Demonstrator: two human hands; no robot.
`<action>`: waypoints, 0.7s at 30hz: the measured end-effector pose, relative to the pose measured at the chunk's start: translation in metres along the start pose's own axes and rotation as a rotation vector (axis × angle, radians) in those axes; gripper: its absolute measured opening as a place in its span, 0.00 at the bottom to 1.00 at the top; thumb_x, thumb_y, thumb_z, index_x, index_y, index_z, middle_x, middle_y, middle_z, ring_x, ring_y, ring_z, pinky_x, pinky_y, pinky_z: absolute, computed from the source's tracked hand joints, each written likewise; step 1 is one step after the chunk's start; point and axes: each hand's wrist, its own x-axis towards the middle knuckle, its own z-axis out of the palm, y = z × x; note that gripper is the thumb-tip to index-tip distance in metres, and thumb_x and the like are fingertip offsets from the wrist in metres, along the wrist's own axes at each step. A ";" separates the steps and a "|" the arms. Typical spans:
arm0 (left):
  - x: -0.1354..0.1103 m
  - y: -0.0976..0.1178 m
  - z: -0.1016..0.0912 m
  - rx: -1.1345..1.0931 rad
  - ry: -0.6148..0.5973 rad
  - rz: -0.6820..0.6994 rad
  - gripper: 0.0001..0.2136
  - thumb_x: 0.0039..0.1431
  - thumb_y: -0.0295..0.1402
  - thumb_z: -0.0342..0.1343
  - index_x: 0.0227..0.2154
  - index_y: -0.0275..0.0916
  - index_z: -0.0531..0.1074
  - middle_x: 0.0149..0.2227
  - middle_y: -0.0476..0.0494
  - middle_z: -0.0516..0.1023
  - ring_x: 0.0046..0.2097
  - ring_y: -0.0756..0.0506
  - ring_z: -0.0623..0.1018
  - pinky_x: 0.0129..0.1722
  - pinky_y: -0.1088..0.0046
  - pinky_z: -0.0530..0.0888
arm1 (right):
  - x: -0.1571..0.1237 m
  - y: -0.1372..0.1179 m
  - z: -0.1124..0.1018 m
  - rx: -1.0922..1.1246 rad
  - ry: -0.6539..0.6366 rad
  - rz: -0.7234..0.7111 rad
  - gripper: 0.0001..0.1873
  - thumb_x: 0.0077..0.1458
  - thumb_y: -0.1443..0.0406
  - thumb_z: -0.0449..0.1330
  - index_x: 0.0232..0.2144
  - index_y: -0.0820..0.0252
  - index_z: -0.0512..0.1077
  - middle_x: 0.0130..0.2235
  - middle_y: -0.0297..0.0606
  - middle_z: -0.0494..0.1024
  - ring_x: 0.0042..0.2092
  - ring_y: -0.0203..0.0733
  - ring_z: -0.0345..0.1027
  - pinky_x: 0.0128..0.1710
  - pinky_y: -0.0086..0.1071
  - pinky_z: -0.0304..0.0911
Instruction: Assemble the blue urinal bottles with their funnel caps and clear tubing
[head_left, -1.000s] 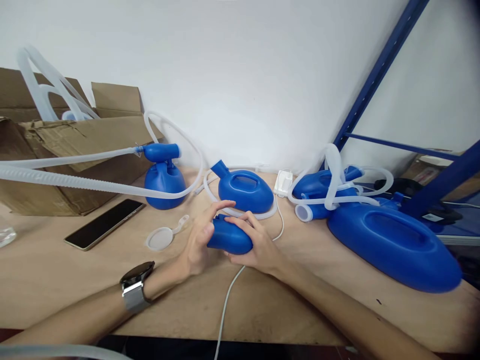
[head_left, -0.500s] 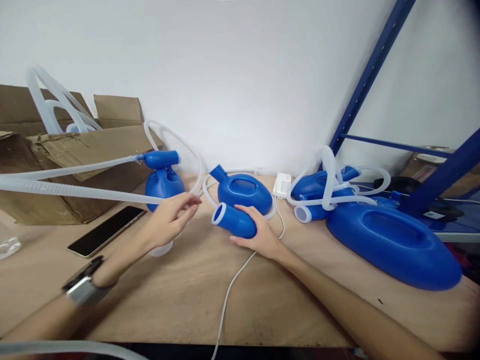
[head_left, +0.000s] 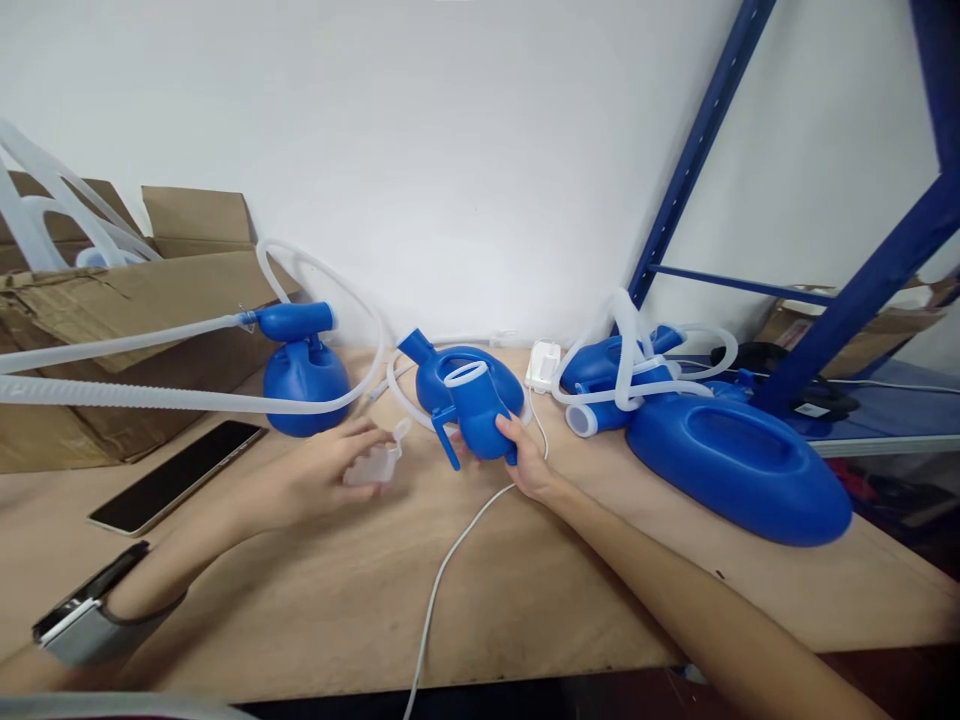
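Observation:
My right hand [head_left: 525,462] grips a small blue plastic funnel piece [head_left: 474,406] with a white rim, its mouth turned upward and a short blue spout sticking down to the left. My left hand [head_left: 322,478] is closed on a translucent white cap [head_left: 373,466] just left of it, above the wooden table [head_left: 525,590]. A watch sits on my left wrist [head_left: 79,620]. Directly behind the funnel piece lies a blue jug [head_left: 439,372] with a handle.
A phone [head_left: 176,476] lies at the left. Another blue jug [head_left: 304,365] with corrugated hoses [head_left: 150,397] stands by a cardboard box [head_left: 127,300]. A large blue jug [head_left: 739,463] and tubing lie at the right by a blue rack post [head_left: 694,150]. A white cable [head_left: 439,585] crosses the front.
My left hand left the funnel piece, reached to the cap on the table and picked it up. My right hand turned the funnel piece from lying sideways to mouth up.

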 end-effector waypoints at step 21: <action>0.081 0.058 0.028 -0.931 0.211 0.395 0.25 0.62 0.56 0.57 0.51 0.40 0.73 0.51 0.37 0.81 0.55 0.34 0.78 0.57 0.56 0.71 | -0.018 0.004 0.016 0.349 -0.376 0.547 0.43 0.57 0.34 0.39 0.42 0.63 0.74 0.26 0.38 0.78 0.13 0.33 0.55 0.10 0.27 0.43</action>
